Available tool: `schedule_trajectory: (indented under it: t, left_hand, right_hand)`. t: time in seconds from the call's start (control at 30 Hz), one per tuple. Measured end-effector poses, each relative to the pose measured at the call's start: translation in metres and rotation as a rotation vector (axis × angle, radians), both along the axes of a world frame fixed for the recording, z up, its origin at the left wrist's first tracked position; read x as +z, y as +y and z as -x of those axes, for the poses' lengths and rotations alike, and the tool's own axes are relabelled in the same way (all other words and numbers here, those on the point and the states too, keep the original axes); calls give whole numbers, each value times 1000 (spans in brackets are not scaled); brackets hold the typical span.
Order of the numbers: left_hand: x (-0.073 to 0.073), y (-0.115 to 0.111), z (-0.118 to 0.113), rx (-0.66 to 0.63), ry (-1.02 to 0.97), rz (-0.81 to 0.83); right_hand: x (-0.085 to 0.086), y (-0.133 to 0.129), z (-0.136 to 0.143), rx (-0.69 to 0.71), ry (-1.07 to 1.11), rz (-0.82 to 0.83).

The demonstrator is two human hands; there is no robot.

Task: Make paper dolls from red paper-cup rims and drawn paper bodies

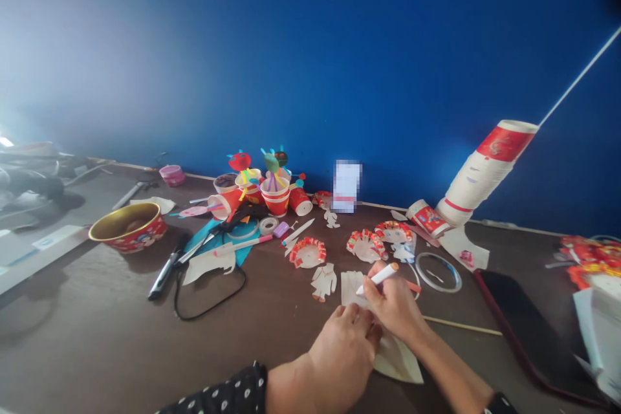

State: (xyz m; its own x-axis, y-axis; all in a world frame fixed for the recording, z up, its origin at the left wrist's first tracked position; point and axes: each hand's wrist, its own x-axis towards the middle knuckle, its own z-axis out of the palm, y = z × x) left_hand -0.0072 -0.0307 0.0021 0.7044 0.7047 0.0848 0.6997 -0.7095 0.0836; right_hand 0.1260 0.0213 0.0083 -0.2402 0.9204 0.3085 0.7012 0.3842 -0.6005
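My right hand (pixel 395 304) is closed round a white marker (pixel 383 275) with an orange end, its tip pointing down to the left over a piece of white paper (pixel 350 284). Beside it, my left hand (pixel 347 349) lies on the lower part of that paper, its fingers bent and close together; whether they pinch anything is hidden. Paper cut-outs shaped like a dress (pixel 324 281) lie just left of the paper. Behind the hands are round pieces with red frilled edges (pixel 366 246). A curved cream paper piece (pixel 400 359) shows under the hands.
Decorated paper cups (pixel 275 197) stand at the back, near a phone-like white screen (pixel 346 184). A gold-lined bowl (pixel 130 226), a cutter (pixel 165 272) and scissors (pixel 198 246) are at left. Rightward are a tape ring (pixel 439 272), stacked cups (pixel 485 174) and a large dark phone (pixel 533 330).
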Motion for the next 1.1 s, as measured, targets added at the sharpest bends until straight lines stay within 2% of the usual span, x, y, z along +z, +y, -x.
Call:
schedule_trajectory:
  t: [0.37,0.47,0.57,0.67,0.77,0.87,1.1]
  left_hand:
    - [1,1,0,-21,1,28]
    - [4,3,3,-26,-72,49]
    - [9,7,9,-5,-259,26]
    - [16,12,15,97,-462,-10]
    - [19,18,20,308,-546,-10]
    - [16,21,21,445,-513,65]
    - [6,22,14,511,-433,205]
  right_hand:
    - [1,-3,3,31,-81,-84]
    - [-1,-1,1,9,-11,-23]
    - [-3,3,-3,-53,183,89]
    - [-4,6,-9,-161,437,154]
    - [-2,7,-14,-223,517,173]
    - [0,8,-18,-242,435,189]
    - [8,10,-24,-238,105,119]
